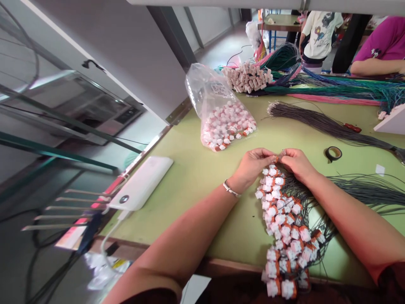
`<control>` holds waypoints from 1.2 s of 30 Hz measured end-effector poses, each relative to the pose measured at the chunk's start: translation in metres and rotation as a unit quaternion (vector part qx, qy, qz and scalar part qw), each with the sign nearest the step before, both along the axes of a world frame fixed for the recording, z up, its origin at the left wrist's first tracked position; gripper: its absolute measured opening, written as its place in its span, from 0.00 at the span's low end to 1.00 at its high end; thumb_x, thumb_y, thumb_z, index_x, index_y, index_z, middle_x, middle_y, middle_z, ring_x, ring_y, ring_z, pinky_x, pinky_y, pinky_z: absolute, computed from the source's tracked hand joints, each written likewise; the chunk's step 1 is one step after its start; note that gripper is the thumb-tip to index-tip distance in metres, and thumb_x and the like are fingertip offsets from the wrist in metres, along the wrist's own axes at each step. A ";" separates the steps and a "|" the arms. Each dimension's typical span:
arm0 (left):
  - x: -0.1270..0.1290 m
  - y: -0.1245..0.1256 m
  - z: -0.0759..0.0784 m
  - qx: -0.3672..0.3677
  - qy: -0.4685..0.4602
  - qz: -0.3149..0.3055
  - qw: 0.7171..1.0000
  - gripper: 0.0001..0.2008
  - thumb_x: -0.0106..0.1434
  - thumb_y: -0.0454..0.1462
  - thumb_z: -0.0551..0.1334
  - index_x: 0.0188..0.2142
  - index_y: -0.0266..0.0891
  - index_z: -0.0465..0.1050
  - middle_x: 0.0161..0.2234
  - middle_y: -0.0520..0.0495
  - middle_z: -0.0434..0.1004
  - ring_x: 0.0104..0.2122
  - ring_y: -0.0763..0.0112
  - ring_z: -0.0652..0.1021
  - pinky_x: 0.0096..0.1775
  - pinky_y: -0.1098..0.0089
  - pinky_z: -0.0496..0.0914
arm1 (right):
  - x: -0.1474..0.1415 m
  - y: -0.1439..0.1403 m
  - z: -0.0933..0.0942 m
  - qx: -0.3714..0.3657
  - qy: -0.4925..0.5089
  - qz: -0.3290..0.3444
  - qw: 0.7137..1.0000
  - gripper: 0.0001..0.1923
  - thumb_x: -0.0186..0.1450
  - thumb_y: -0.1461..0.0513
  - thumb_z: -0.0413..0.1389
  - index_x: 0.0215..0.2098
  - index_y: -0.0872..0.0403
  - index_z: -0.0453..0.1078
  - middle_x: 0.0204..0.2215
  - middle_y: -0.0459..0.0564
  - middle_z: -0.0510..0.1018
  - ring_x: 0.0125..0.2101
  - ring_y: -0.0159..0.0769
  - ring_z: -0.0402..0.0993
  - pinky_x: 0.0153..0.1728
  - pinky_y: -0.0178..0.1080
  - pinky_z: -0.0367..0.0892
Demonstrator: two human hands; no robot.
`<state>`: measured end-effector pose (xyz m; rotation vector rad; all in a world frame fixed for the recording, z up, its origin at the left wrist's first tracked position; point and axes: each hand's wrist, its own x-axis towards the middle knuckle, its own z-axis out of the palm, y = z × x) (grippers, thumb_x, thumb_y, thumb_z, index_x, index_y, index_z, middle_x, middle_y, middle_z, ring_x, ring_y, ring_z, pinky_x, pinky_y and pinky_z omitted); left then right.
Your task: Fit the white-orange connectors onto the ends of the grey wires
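Connector pile [284, 228] below; both hands [253, 165] [295, 164] pinch one connector [276, 159] (fingertips closed).

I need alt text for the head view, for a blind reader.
Left hand and right hand pinch one small connector over a pile of wired connectors on a green table. Behind lie a bag of connectors and a tape roll.

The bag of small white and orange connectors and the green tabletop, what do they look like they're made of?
The clear bag looks like thin glossy plastic film: it crinkles and the white and orange connectors show through. The connectors seem to be moulded plastic, though they are too small to be sure. The green tabletop looks like a smooth matte laminate or mat; which one is unclear.
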<state>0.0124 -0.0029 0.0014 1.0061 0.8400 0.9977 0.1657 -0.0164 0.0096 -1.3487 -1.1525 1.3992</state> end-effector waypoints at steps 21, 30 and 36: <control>-0.057 0.080 -0.003 0.309 0.603 0.128 0.724 0.14 0.60 0.33 0.56 0.42 0.34 0.76 0.40 0.34 0.76 0.48 0.49 0.69 0.50 0.55 0.62 | 0.006 0.012 -0.009 0.028 0.015 -0.163 0.986 0.12 0.46 0.60 0.58 0.30 0.55 0.69 0.15 0.42 0.72 0.15 0.26 0.58 0.17 0.31 0.50; -0.055 0.074 -0.006 0.311 0.549 0.164 0.759 0.15 0.58 0.32 0.56 0.40 0.36 0.79 0.41 0.37 0.78 0.45 0.53 0.73 0.50 0.56 0.64 | 0.008 0.014 -0.016 0.080 -0.045 -0.133 0.987 0.08 0.48 0.57 0.57 0.22 0.54 0.71 0.18 0.44 0.75 0.22 0.31 0.68 0.27 0.34 0.62; -0.016 0.034 0.003 0.055 0.114 0.067 0.990 0.14 0.50 0.38 0.68 0.37 0.35 0.78 0.30 0.47 0.78 0.29 0.71 0.75 0.36 0.69 0.70 | 0.007 0.010 -0.013 0.089 -0.076 -0.109 0.987 0.07 0.48 0.59 0.54 0.20 0.54 0.71 0.19 0.44 0.74 0.24 0.32 0.67 0.28 0.34 0.62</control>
